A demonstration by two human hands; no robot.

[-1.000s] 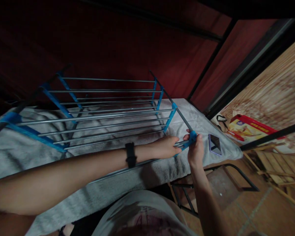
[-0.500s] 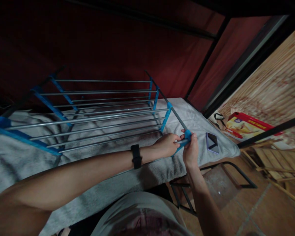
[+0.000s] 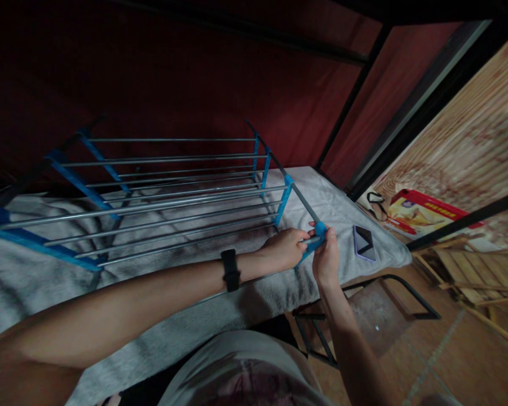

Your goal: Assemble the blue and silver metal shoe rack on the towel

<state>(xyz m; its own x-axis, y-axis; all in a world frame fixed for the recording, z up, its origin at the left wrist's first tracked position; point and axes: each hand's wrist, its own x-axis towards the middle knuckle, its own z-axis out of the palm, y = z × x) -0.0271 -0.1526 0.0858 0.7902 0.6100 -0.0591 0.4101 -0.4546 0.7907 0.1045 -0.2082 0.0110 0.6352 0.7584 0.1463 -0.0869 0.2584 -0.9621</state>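
A rack of grey metal tubes and blue plastic side brackets, like a shoe rack (image 3: 186, 198), lies on a grey blanket (image 3: 322, 197). My left hand (image 3: 284, 248), with a black watch (image 3: 230, 270) on its wrist, is closed around a metal tube (image 3: 310, 241) at the rack's near right corner. There the tube's end meets a blue plastic bracket (image 3: 320, 229). My right hand (image 3: 325, 264) grips this bracket from the right, thumb along its side. Fingers hide part of the joint, so how deep the tube sits cannot be seen.
A phone (image 3: 364, 243) rests on the blanket to the right. Beyond are a red and yellow box (image 3: 427, 214) and a wooden slatted piece (image 3: 482, 276). A black-framed chair (image 3: 381, 316) stands below the blanket's edge. Dark red panels (image 3: 186, 73) rise behind the rack.
The view has shifted slightly, moving the scene a little to the left. Both hands keep the same hold at the corner, with no clear movement of the tube or bracket.
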